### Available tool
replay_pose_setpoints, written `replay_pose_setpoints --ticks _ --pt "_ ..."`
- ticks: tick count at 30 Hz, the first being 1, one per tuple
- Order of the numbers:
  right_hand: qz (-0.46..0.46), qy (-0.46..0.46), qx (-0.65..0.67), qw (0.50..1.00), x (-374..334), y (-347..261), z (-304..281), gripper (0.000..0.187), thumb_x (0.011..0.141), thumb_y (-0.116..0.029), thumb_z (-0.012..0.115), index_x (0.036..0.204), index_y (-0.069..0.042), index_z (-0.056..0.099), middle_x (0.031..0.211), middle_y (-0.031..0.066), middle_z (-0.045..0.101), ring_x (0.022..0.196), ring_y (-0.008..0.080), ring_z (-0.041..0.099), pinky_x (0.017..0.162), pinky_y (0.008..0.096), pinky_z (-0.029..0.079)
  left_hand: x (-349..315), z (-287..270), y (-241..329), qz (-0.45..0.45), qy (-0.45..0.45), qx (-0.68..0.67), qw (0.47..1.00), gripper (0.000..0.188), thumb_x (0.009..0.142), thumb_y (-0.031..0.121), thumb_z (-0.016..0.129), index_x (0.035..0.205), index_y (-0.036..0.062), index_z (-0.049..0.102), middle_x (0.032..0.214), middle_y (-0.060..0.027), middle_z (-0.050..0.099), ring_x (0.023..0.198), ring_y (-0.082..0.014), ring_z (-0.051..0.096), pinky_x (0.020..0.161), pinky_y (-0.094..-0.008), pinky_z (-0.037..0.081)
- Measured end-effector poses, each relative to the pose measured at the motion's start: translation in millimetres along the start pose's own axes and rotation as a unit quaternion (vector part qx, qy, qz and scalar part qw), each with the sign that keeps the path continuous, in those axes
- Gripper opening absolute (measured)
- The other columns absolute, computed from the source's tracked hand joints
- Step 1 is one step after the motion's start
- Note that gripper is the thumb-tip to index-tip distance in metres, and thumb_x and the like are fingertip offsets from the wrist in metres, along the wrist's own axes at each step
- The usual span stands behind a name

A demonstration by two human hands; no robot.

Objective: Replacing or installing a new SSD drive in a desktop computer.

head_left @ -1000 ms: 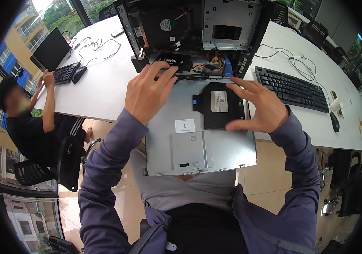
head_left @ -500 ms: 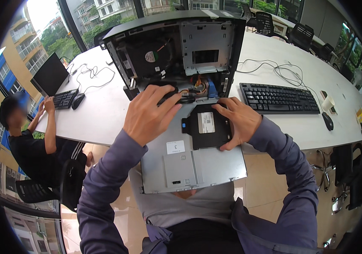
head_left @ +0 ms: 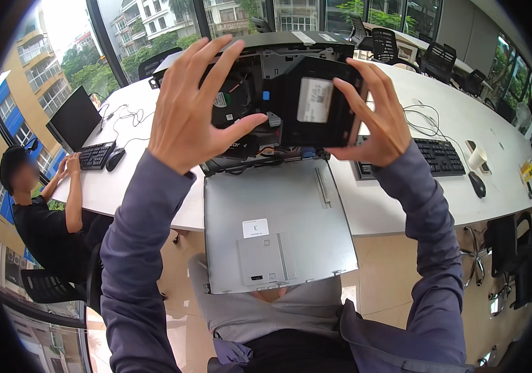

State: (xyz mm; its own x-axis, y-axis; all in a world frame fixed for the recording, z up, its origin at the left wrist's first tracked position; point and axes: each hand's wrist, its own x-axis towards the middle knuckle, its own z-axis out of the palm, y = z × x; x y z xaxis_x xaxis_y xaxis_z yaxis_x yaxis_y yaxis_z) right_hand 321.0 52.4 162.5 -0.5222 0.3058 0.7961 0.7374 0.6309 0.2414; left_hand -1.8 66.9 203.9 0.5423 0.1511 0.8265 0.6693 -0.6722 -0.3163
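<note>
Black drive tray (head_left: pixel 313 105) with white label (head_left: pixel 315 99), gripped in right hand (head_left: pixel 379 127) before computer case (head_left: pixel 275 41); splayed, released left hand (head_left: pixel 192 112).

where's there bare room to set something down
The metal panel is mostly bare between its white label and the open case. The white table has bare patches right of the panel, below the black keyboard, and left of it, beside the left sleeve. Crowded: the case opening, with cables, the left hand, and the right hand gripping the black caddy.
</note>
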Motion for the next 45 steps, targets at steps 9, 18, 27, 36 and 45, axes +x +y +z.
replay_pose_setpoints --ticks 9,18,27,36,45 --pt "-0.059 -0.004 -0.102 0.993 10.2 22.0 48.4 0.11 0.052 -0.044 0.094 0.148 -0.021 0.046 0.158 0.0177 0.038 0.145 0.0366 0.037 0.119 0.0567 0.029 16.9 34.8 -16.1 0.033 -0.103 0.114 0.988 0.125 0.053 0.06 0.089 0.156 0.0108 0.039 0.151 -0.0039 0.047 0.133 -0.0286 0.048 0.114 -0.0493 0.038" --pt "-0.033 -0.017 -0.128 0.991 5.7 23.8 53.9 0.112 0.058 -0.048 0.093 0.153 -0.021 0.04 0.164 0.0167 0.032 0.151 0.0334 0.032 0.121 0.0572 0.025 14.0 55.8 -20.5 0.026 -0.048 0.14 0.989 0.118 0.054 0.062 0.087 0.154 0.0185 0.045 0.137 0.0004 0.054 0.122 -0.0225 0.052 0.104 -0.0447 0.039" --pt "0.004 -0.023 -0.115 0.993 -1.6 26.8 52.4 0.103 0.067 -0.042 0.092 0.153 -0.015 0.042 0.166 0.0176 0.03 0.154 0.034 0.029 0.122 0.0544 0.027 13.9 64.7 -20.4 0.012 -0.005 0.127 0.992 0.112 0.049 0.06 0.089 0.147 0.0197 0.052 0.134 0.0012 0.058 0.117 -0.0232 0.056 0.103 -0.0464 0.038" --pt "0.347 0.194 0.486 0.778 -20.3 20.6 76.5 0.056 0.106 -0.019 0.059 0.149 0.013 0.041 0.149 0.0226 0.053 0.132 0.0273 0.056 0.11 0.04 0.045 16.0 74.4 -18.1 -0.006 0.029 0.12 0.992 0.109 0.043 0.061 0.091 0.138 0.0189 0.056 0.123 0.0003 0.061 0.111 -0.0237 0.057 0.102 -0.0468 0.037" --pt "0.359 0.132 0.476 0.792 -22.9 -4.3 71.2 0.056 0.108 -0.024 0.051 0.152 0.009 0.042 0.148 0.024 0.054 0.139 0.0286 0.051 0.117 0.0359 0.036 17.2 64.8 -11.9 -0.027 -0.005 0.12 0.992 0.107 0.045 0.057 0.093 0.138 0.0189 0.056 0.127 -0.0018 0.059 0.116 -0.0256 0.056 0.102 -0.0472 0.038"
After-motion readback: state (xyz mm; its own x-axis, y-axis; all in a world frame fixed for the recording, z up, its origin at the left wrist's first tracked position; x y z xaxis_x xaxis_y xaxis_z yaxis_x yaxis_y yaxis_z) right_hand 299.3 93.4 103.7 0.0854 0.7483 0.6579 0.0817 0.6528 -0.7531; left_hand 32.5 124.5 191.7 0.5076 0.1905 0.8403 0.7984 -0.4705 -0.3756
